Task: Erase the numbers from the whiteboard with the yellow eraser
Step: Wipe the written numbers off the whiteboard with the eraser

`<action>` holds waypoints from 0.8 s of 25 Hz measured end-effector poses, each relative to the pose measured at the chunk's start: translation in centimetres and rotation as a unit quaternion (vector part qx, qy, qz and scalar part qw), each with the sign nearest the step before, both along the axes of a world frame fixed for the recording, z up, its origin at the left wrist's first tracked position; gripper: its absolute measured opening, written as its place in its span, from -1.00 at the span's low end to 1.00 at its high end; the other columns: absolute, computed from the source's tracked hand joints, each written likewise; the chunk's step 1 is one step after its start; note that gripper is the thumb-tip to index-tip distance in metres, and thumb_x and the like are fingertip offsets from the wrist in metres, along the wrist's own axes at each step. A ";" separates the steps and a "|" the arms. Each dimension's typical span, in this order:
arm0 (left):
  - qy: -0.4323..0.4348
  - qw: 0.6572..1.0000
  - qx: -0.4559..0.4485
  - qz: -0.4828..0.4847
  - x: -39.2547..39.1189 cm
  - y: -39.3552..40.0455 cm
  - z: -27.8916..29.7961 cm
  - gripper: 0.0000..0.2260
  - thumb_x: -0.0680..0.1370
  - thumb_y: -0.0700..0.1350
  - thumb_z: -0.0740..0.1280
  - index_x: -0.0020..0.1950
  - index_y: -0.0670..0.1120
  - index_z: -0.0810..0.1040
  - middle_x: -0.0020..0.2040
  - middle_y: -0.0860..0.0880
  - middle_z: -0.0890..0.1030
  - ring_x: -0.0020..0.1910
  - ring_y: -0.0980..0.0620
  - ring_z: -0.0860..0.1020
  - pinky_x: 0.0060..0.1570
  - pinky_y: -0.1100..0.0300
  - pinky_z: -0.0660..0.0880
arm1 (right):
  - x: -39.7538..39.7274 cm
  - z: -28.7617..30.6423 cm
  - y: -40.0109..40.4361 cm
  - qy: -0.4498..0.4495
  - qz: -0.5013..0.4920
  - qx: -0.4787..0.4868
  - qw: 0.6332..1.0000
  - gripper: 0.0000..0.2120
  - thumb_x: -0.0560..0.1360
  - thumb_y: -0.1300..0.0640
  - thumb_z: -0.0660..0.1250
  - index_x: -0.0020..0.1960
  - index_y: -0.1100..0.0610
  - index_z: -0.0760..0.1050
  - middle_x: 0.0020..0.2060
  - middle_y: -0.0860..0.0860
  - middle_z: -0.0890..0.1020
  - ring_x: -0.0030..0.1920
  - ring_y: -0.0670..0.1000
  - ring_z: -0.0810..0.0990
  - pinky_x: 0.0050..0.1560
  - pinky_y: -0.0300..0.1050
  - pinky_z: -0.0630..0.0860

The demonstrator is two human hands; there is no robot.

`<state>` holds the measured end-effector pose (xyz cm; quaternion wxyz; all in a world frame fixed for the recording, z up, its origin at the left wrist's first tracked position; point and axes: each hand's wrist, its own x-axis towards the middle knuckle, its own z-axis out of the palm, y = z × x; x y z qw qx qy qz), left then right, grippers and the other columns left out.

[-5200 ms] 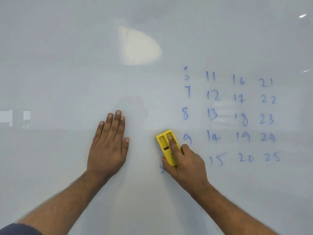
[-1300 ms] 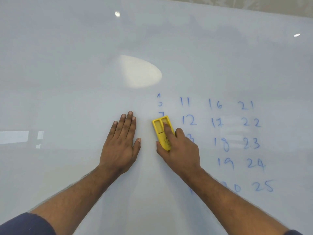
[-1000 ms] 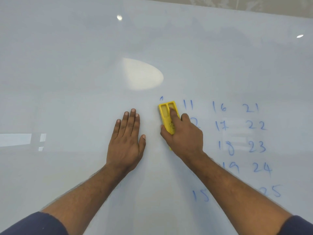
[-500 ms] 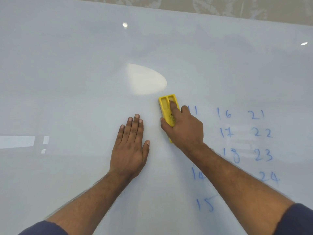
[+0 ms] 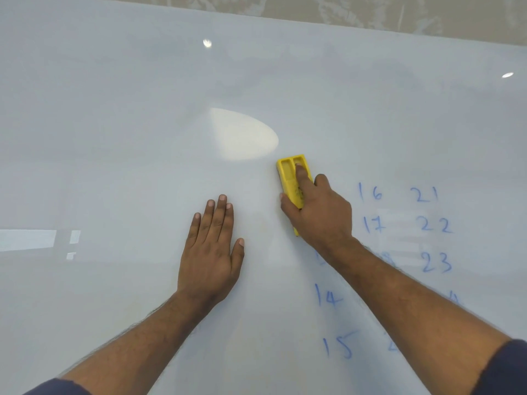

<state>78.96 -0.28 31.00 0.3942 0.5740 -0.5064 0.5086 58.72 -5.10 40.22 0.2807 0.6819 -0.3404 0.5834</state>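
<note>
My right hand (image 5: 316, 212) presses the yellow eraser (image 5: 290, 178) flat against the whiteboard (image 5: 128, 138), index finger lying along its top. The eraser stands upright, left of the remaining blue numbers (image 5: 427, 226). Columns with 16, 17 and 21, 22, 23 show to the right; 14 and 15 show below my right forearm, which hides other digits. My left hand (image 5: 212, 252) rests flat on the board, fingers spread, holding nothing, a short way left of the eraser.
The board's top edge runs along the top of the view, with a beige patterned wall (image 5: 370, 12) above it. A bright lamp reflection (image 5: 242, 135) lies just above and left of the eraser. Window reflections (image 5: 37, 239) show at the left.
The right hand has swept the eraser up the leftmost number columns; the digits 6 to 9 and 11, 12 are gone. The left hand stays flat on the board.
</note>
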 end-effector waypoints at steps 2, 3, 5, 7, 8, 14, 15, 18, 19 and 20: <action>0.022 1.000 -0.011 -0.009 -0.8 -0.3 0.2 -0.41 0.65 0.06 0.00 0.63 -0.17 0.05 0.66 -0.08 0.03 0.65 -0.05 -0.02 0.61 -0.08 0.00 | 0.3 -1.4 0.2 0.042 -0.005 -0.018 0.999 -0.38 0.51 -0.23 0.18 0.49 -0.02 0.20 -0.05 0.09 0.45 -0.27 0.15 0.51 -0.37 -0.09 0.37; 0.030 0.999 -0.014 -0.011 -1.2 -0.4 0.4 -0.41 0.65 0.06 -0.01 0.63 -0.18 0.06 0.66 -0.09 0.03 0.65 -0.06 -0.02 0.61 -0.08 0.00 | 0.0 -2.2 0.1 0.065 -0.010 -0.026 0.997 -0.39 0.51 -0.23 0.19 0.48 -0.01 0.22 -0.06 0.10 0.46 -0.29 0.15 0.51 -0.39 -0.09 0.37; 0.036 0.999 -0.015 -0.011 -2.1 -0.7 0.6 -0.41 0.65 0.06 -0.01 0.63 -0.19 0.05 0.66 -0.10 0.02 0.64 -0.06 -0.02 0.61 -0.06 -0.01 | -1.6 -3.3 -0.6 0.086 -0.018 -0.030 0.996 -0.40 0.50 -0.22 0.21 0.47 0.00 0.26 -0.09 0.10 0.46 -0.30 0.17 0.52 -0.41 -0.08 0.37; 0.038 0.999 -0.011 -0.006 -2.6 -0.9 0.8 -0.41 0.65 0.05 -0.01 0.63 -0.18 0.04 0.66 -0.10 0.00 0.64 -0.05 -0.04 0.61 -0.05 -0.02 | -3.8 -3.3 -1.5 0.054 -0.025 -0.013 0.998 -0.40 0.49 -0.21 0.23 0.47 -0.02 0.26 -0.11 0.10 0.44 -0.28 0.19 0.53 -0.40 -0.07 0.38; 0.039 0.999 -0.009 -0.008 -2.7 -1.0 0.9 -0.41 0.65 0.05 -0.01 0.63 -0.18 0.03 0.66 -0.09 -0.01 0.64 -0.05 -0.05 0.61 -0.05 -0.03 | -4.7 -2.9 -1.9 0.026 -0.029 -0.003 0.999 -0.39 0.50 -0.21 0.22 0.48 -0.03 0.24 -0.11 0.10 0.43 -0.28 0.20 0.53 -0.39 -0.06 0.39; -0.007 0.999 -0.005 -0.050 -5.6 -2.2 2.0 -0.43 0.67 0.03 0.03 0.64 -0.15 0.01 0.66 -0.06 -0.01 0.65 -0.01 -0.07 0.62 -0.01 -0.06 | -4.0 -0.9 -2.1 -0.035 0.000 0.004 0.999 -0.39 0.51 -0.21 0.19 0.48 -0.01 0.23 -0.09 0.10 0.44 -0.28 0.17 0.51 -0.36 -0.07 0.40; -0.006 0.998 -0.011 -0.056 -6.3 -2.6 2.4 -0.44 0.67 0.01 0.04 0.64 -0.15 0.04 0.66 -0.06 0.01 0.65 -0.02 -0.05 0.62 -0.02 -0.04 | -3.7 -1.4 -1.9 -0.013 0.002 -0.007 1.000 -0.39 0.50 -0.21 0.20 0.48 -0.01 0.23 -0.09 0.10 0.44 -0.29 0.15 0.51 -0.38 -0.07 0.41; 0.005 0.999 -0.016 -0.046 -7.1 -3.3 2.7 -0.45 0.67 -0.01 0.06 0.63 -0.17 0.07 0.66 -0.09 0.05 0.64 -0.05 0.00 0.61 -0.06 0.02 | -4.8 -3.5 -2.2 0.058 -0.009 -0.031 0.998 -0.39 0.49 -0.20 0.24 0.47 0.00 0.28 -0.12 0.09 0.45 -0.33 0.14 0.51 -0.44 -0.10 0.37; -0.005 0.999 -0.014 -0.035 -6.9 -3.4 2.5 -0.45 0.67 -0.01 0.07 0.63 -0.18 0.07 0.65 -0.10 0.06 0.64 -0.06 0.01 0.61 -0.07 0.03 | -5.7 -3.7 -2.6 0.065 -0.014 -0.030 0.997 -0.40 0.49 -0.20 0.24 0.46 0.00 0.29 -0.12 0.09 0.45 -0.32 0.15 0.52 -0.44 -0.10 0.37; -0.017 0.999 -0.013 -0.025 -6.8 -3.5 2.4 -0.44 0.67 -0.01 0.07 0.63 -0.18 0.07 0.66 -0.10 0.05 0.64 -0.07 0.01 0.60 -0.07 0.04 | -6.6 -3.6 -2.9 0.057 -0.018 -0.022 0.998 -0.40 0.49 -0.21 0.23 0.46 -0.01 0.28 -0.12 0.09 0.45 -0.31 0.16 0.52 -0.43 -0.09 0.39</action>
